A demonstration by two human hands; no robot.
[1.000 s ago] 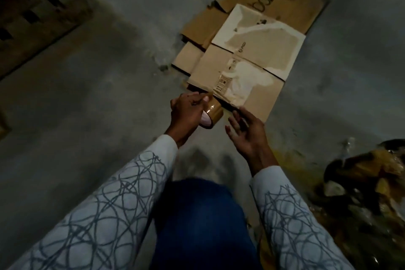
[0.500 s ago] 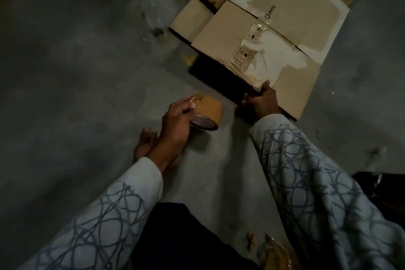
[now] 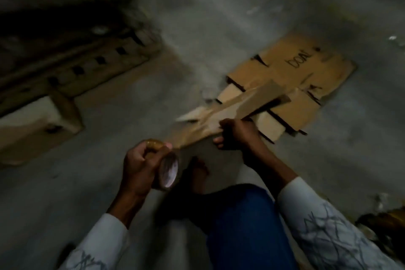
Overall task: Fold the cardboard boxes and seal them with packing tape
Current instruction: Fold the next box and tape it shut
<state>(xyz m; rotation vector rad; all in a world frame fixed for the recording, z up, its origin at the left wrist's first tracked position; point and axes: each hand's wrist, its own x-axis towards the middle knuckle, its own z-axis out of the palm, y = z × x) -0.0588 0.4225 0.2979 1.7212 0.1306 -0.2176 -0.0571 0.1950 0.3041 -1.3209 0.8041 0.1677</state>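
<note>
Right hand [image 3: 235,132] is clamped on the near edge of a flattened box [image 3: 230,114], lifting it off the cardboard pile [image 3: 306,72]; left hand [image 3: 140,164] is wrapped around the tape [image 3: 167,170]. One-handed like that, the floppy box could easily sag or slip loose.

A single head-worn wide-angle view looks forward and steeply down from above a crouching person onto a dim concrete floor [image 3: 92,193]. It sits close over the two forearms, which enter from the bottom edge. Flattened cardboard [image 3: 291,76] lies centre-right and farther off, dark stacked boxes [image 3: 72,72] at far left. The frame is motion-blurred.
</note>
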